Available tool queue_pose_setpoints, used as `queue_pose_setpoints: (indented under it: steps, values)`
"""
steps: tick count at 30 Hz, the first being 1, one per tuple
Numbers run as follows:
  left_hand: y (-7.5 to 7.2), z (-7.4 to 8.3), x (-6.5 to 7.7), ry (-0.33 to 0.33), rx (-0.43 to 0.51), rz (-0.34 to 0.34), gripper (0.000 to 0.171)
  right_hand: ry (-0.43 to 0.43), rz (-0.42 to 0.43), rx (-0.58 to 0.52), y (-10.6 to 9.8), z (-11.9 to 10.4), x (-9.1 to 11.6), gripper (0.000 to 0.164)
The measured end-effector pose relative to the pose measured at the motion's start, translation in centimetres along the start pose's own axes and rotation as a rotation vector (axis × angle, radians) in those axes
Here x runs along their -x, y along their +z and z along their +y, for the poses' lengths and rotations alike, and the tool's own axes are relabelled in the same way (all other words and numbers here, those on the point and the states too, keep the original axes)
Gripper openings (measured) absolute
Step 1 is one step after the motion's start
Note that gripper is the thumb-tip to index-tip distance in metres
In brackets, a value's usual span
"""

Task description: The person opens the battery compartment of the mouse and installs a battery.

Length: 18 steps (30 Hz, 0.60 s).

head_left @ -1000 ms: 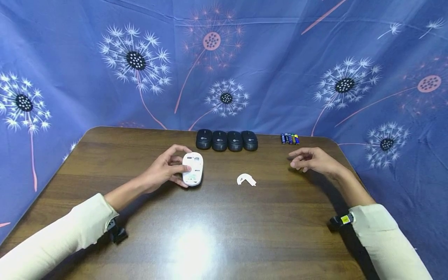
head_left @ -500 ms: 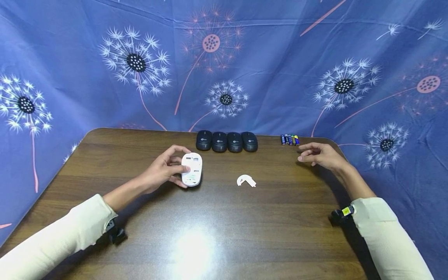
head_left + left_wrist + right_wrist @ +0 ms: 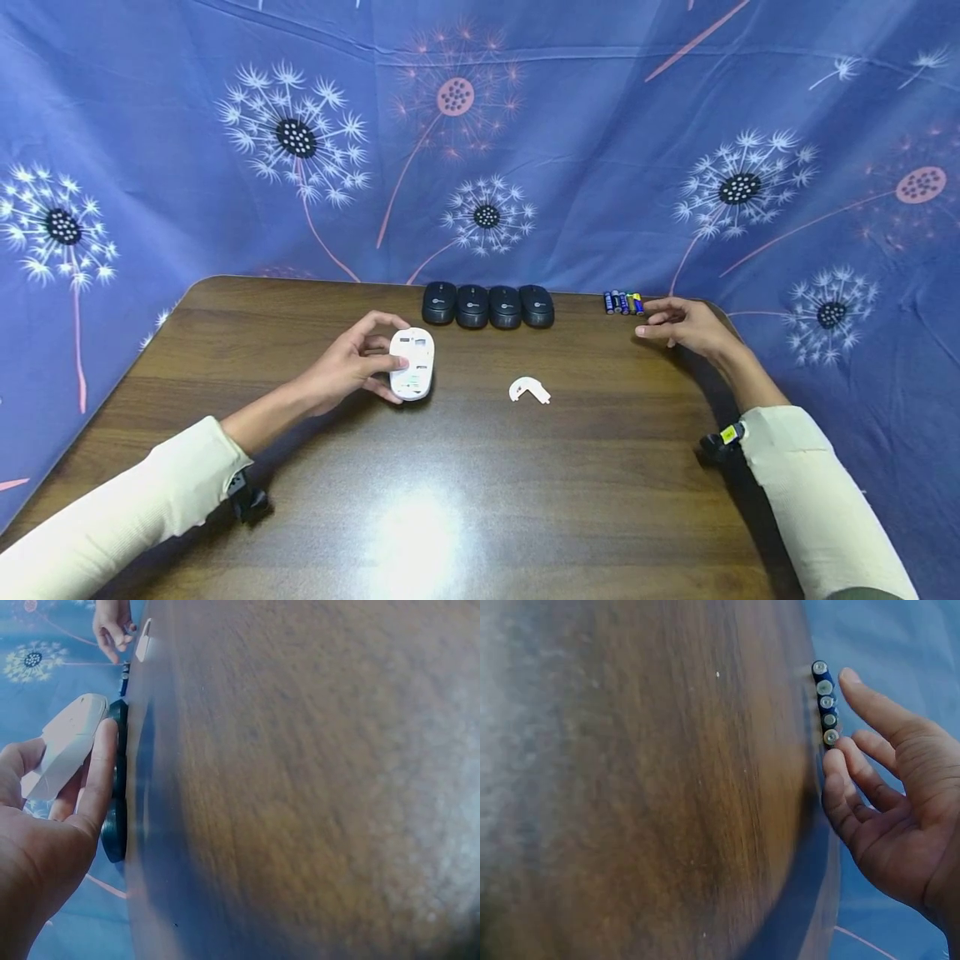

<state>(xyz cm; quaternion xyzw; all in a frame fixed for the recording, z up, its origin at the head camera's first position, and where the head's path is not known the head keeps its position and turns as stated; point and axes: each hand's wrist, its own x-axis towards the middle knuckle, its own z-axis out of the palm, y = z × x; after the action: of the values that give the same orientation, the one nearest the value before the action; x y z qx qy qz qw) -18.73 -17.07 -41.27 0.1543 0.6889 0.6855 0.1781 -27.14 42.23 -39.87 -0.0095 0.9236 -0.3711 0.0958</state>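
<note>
My left hand [image 3: 348, 367] grips a white computer mouse [image 3: 422, 354], its underside turned up with the thumb across it and slots showing. In the left wrist view the same mouse [image 3: 71, 742] is pinched between thumb and fingers above the table. My right hand [image 3: 690, 329] is beside a row of several small batteries [image 3: 622, 303] at the back right. Its fingers are loosely bent and hold nothing; in the right wrist view the fingertips lie close to the nearest battery [image 3: 831, 737], and I cannot tell if they touch. A white curved cover [image 3: 529, 389] lies mid-table.
Several black mice [image 3: 488, 307] stand side by side along the back edge of the brown wooden table [image 3: 570, 483]. Behind it hangs a blue cloth [image 3: 585, 125] with dandelion patterns. Dark wrist straps show at both sleeves.
My right hand has moved right and slightly away from me, up to the batteries' right end. My left hand keeps its hold on the white mouse, nearly still.
</note>
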Motion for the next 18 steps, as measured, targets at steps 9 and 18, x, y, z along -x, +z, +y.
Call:
queue_pose_setpoints:
  steps: [9, 18]
  values:
    - [0.0, 0.0, 0.0, 0.006, 0.007, 0.004, 0.059, 0.014, 0.048, -0.023, -0.2, 1.3, -1.8, 0.078]
    - [0.1, 0.0, 0.2, 0.004, 0.015, 0.016, 0.055, 0.042, 0.012, 0.064, -0.5, 1.5, -3.2, 0.084]
